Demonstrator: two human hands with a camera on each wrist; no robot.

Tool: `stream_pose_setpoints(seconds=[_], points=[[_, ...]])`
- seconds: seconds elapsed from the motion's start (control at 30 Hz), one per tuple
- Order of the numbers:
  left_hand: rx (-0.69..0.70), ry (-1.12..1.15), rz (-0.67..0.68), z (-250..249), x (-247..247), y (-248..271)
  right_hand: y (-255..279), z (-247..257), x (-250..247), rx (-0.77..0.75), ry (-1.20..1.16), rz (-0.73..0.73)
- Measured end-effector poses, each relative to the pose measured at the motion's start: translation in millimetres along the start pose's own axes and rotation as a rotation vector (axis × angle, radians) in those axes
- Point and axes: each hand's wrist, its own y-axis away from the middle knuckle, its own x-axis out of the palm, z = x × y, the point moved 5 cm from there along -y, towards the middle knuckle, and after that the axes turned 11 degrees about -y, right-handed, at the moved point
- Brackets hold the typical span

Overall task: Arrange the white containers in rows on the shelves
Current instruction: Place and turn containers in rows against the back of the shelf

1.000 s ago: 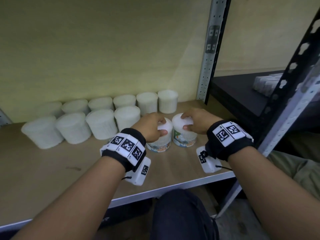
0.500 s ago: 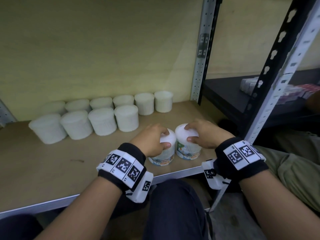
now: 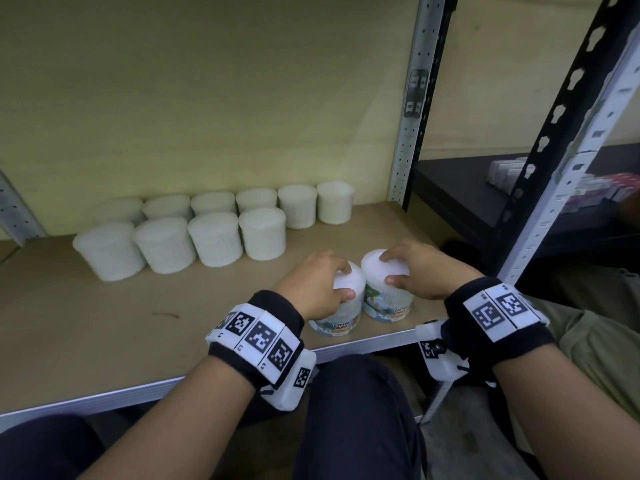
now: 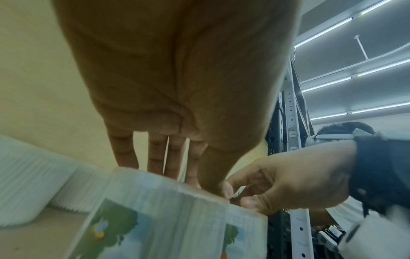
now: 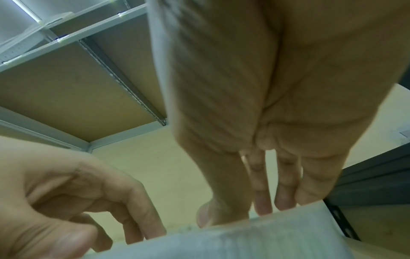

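Two white containers with colourful labels stand side by side near the front edge of the wooden shelf (image 3: 86, 334). My left hand (image 3: 317, 287) grips the lid of the left container (image 3: 341, 317), thumb on the near side and fingers over the top. My right hand (image 3: 419, 271) grips the lid of the right container (image 3: 386, 292) the same way. The left wrist view shows my left hand (image 4: 177, 166) over the labelled left container (image 4: 168, 219). The right wrist view shows my right hand (image 5: 255, 201) on the right container (image 5: 244, 241). Two rows of plain white containers (image 3: 214, 239) stand behind.
A perforated grey upright (image 3: 410, 109) bounds the shelf at the right. A black shelf unit (image 3: 467, 199) beyond it holds small boxes (image 3: 509, 171). My knees (image 3: 353, 417) sit below the shelf's front edge. Bare wood lies left of the hands.
Both hands have drawn the two labelled containers back toward the shelf's front edge, away from the rows. The grips on the lids are unchanged.
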Motion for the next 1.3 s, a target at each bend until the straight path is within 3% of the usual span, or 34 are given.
stream_pose_setpoints(seconds=[0.13, 0.3, 0.6, 0.93, 1.3], points=[[-0.001, 0.049, -0.02, 3.7, 0.9, -0.1, 2.2, 6.1, -5.0, 0.029, -0.005, 0.008], [-0.045, 0.113, -0.153, 20.6, -16.9, -0.2, -3.2, 28.0, -12.1, -0.014, -0.067, -0.05], [-0.233, 0.162, -0.274, 113.3, -56.4, 3.9, -43.5, 110.4, -12.0, -0.175, -0.193, -0.101], [-0.366, 0.094, -0.207, 216.7, -70.7, -13.6, -132.2, 196.3, 14.1, -0.203, 0.014, 0.008], [-0.384, -0.049, -0.001, 256.1, -52.7, -50.5, -197.1, 207.2, 49.8, -0.064, 0.245, 0.111]])
